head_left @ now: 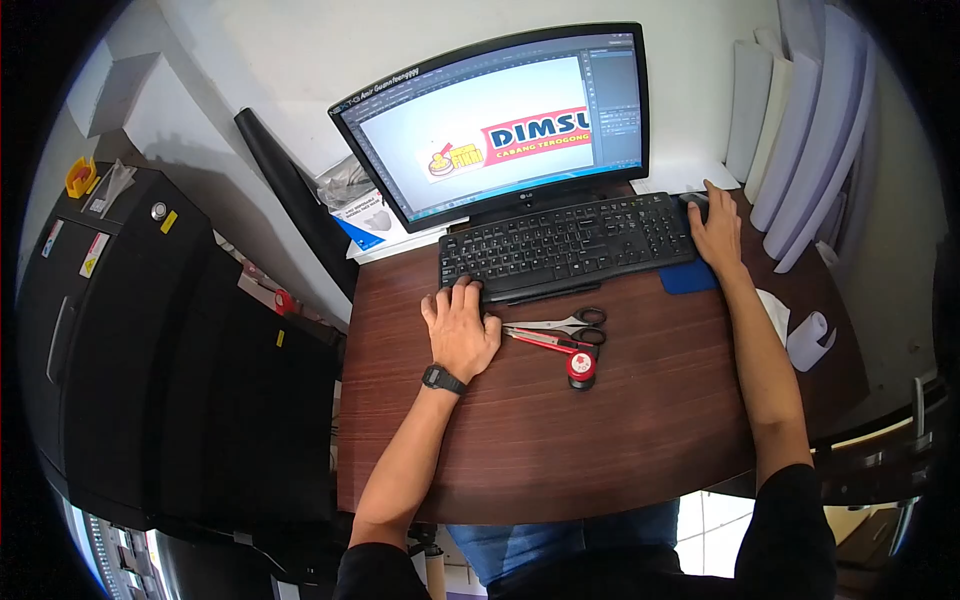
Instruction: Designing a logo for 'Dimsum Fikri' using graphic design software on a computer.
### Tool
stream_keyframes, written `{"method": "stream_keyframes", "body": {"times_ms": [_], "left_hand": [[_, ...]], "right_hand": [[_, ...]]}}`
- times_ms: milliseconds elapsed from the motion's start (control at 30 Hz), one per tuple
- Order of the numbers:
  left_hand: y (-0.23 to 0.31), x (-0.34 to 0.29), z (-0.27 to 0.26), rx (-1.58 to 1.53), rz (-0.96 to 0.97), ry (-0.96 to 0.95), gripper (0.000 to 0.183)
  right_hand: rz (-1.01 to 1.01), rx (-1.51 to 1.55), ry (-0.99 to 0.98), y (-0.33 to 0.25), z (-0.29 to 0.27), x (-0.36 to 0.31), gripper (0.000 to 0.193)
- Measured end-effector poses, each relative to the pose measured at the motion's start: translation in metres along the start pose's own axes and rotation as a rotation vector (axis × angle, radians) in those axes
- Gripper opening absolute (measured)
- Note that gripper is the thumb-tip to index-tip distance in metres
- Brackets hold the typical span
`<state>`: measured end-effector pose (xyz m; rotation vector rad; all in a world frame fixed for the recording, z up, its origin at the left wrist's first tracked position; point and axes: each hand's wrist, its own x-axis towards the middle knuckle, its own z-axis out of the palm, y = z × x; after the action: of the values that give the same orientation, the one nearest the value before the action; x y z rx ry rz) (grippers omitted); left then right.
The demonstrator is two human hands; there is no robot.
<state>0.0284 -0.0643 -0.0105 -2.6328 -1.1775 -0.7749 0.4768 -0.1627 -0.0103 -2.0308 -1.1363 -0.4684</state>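
My left hand (463, 335), a black watch on its wrist, rests at the lower left corner of a black keyboard (565, 245). Its fingers are apart, with fingertips on the keys. At the keyboard's right end my right hand (716, 238) is curved over a dark computer mouse (694, 204), mostly hidden under the fingers. Part of a blue mouse pad (689, 278) shows below the hand. Just right of my left hand lie scissors (560, 324) with black handles and a red utility knife (540, 341). A small red-and-black round object (581, 368) sits beside them.
A monitor (400, 150) showing a colourful logo layout stands behind the keyboard on the brown desk (600, 450). Tall white rolls (810, 130) lean at the right, near a curled paper strip (808, 340). A large black machine (120, 330) stands to the left.
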Motion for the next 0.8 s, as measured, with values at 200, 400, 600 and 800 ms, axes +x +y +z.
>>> {"method": "stream_keyframes", "body": {"times_ms": [200, 400, 600, 800], "left_hand": [[0.001, 0.001, 0.0, -0.052, 0.001, 0.027, 0.05], [-0.001, 0.001, 0.001, -0.042, -0.013, -0.008, 0.049], [-0.005, 0.002, 0.001, -0.17, -0.173, 0.094, 0.047], [-0.013, 0.003, 0.007, -0.223, -0.256, 0.099, 0.047]], "right_hand": [[-0.101, -0.019, 0.011, 0.009, 0.005, 0.002, 0.049], [-0.115, -0.013, -0.042, 0.014, 0.007, 0.001, 0.04], [-0.12, -0.018, -0.058, 0.009, 0.005, 0.001, 0.034], [-0.12, -0.024, -0.063, 0.006, 0.004, 0.0, 0.034]]}}
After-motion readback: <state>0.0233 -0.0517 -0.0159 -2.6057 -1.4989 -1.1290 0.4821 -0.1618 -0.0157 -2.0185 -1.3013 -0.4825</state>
